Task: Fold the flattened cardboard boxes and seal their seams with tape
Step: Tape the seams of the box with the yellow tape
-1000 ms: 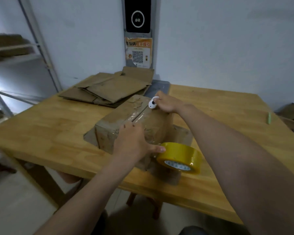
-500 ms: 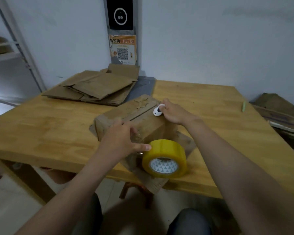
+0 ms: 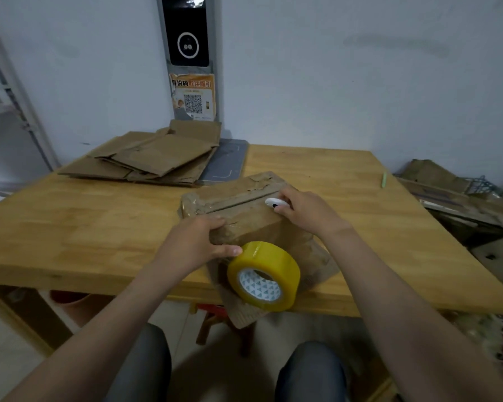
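Observation:
A folded brown cardboard box (image 3: pixel 238 207) stands on the wooden table (image 3: pixel 84 227) with its top seam running left to right. My left hand (image 3: pixel 195 242) grips the box's near left edge, fingers over the top and thumb stretched toward the yellow tape roll (image 3: pixel 263 275). The roll hangs at the box's near side over the table edge, its white core facing me. At the seam's right end, my right hand (image 3: pixel 305 211) pinches a small white cutter (image 3: pixel 275 202) against the box top. A loose cardboard flap (image 3: pixel 317 262) lies under the box.
Several flattened boxes (image 3: pixel 154 158) are stacked at the table's far left beside a grey pad (image 3: pixel 228 162). A green pen (image 3: pixel 384 179) lies near the right edge. Scrap cardboard (image 3: pixel 447 192) is piled right of the table, a metal shelf (image 3: pixel 12 105) stands left, and a stool (image 3: pixel 215 317) is underneath.
The tape roll has swung round so its core faces me. My right hand with the cutter has come a little nearer along the box top. The left hand keeps its hold.

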Demonstrator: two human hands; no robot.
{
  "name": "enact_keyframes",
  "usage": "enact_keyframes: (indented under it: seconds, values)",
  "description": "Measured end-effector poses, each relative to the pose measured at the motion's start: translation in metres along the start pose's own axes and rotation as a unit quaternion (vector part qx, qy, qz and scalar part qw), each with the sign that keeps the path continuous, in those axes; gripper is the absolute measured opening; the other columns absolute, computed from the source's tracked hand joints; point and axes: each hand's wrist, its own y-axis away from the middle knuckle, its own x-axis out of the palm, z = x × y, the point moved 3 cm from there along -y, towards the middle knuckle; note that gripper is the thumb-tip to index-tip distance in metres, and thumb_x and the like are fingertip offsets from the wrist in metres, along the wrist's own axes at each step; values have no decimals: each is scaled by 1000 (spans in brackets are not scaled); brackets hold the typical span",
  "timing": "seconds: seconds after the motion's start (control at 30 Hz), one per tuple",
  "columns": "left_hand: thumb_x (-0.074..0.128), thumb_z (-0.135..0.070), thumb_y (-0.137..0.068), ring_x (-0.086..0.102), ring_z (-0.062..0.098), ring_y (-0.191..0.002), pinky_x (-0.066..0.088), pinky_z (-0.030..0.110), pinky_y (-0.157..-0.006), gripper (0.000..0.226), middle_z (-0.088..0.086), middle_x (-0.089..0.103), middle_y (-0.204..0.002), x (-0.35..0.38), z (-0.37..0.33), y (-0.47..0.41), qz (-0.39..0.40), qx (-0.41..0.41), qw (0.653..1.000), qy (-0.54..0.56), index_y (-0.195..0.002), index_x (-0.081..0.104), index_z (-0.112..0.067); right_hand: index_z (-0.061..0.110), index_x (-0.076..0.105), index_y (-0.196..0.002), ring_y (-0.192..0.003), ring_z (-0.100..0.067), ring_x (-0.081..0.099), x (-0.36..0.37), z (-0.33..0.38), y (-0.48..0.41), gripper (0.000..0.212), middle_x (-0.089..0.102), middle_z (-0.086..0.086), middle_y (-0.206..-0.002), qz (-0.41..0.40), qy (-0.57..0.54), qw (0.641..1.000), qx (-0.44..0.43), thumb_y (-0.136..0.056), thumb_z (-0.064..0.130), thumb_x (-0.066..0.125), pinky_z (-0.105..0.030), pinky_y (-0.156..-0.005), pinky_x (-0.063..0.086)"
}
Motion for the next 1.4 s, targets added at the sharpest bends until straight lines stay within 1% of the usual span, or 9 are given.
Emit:
enact_keyframes:
  seconds: [0.3,0.53,0.67,0.77,0.93,1.03,1.17,1.27,1.4]
  values:
    - [87,-50,-72,44,11,-141,37,28,-110,88,-13,47,-155,-4,9,-53,80,83,992,51,-150,52,-26,27,58,-98,-80,-20,57,4,29,21,19,57,9,-87,-122,78,988,-60,-96,46,62,-35,-61,39]
    - [85,-52,-72,45,12,-139,38,27,-107,91,-14,45,-156,8,11,-111,119,131,983,59,-153,46,-34,19,53,-80,-103,0,66,-5,15,13,23,74,13,-112,-115,-148,982,-2,-82,21,76,-29,-79,55]
    - [83,-61,-66,47,9,-137,42,29,-107,96,-16,46,-156,14,11,-147,144,156,974,78,-152,47,-38,26,63,-93,-89,-1,67,-16,3,2,16,73,12,-95,-125,-205,971,20,-86,17,75,-24,-74,53]
    - [82,-62,-63,46,9,-138,42,30,-110,98,-16,45,-157,18,11,-171,164,166,968,94,-152,47,-39,28,72,-118,-80,0,60,-22,-4,-10,23,69,16,-93,-115,-177,977,14,-95,28,70,-21,-67,45]
    - [88,-55,-66,43,10,-143,38,39,-118,94,-16,47,-155,26,12,-204,179,178,961,110,-150,49,-40,26,65,-106,-93,-10,66,-21,-3,-30,11,71,11,-96,-30,-212,977,-24,-102,32,57,-46,-81,54]
    - [88,-52,-71,47,7,-138,40,37,-114,84,-20,54,-149,29,14,-212,174,186,960,114,-146,51,-45,29,59,-105,-97,-8,65,-18,5,-36,7,75,21,-98,41,-224,973,-51,-106,32,52,-46,-85,50]
    - [84,-49,-77,36,5,-145,32,33,-117,88,-20,41,-158,28,12,-202,171,187,961,115,-154,42,-42,26,57,-106,-97,-17,64,-12,1,-33,8,77,14,-101,52,-229,970,-59,-106,32,51,-45,-83,46]
    - [82,-52,-78,41,9,-142,36,33,-110,82,-14,45,-156,16,10,-183,130,154,975,90,-151,48,-37,22,57,-106,-91,-19,64,-12,3,-28,10,77,16,-100,33,-228,971,-66,-106,31,52,-36,-76,45]
    - [72,-49,-91,64,9,-94,45,28,-68,26,-11,68,-101,-9,5,-131,-27,29,995,92,-111,65,-35,21,58,-103,-76,-6,57,-10,5,-25,11,76,21,-98,15,-210,975,-68,-107,30,52,-26,-66,38]
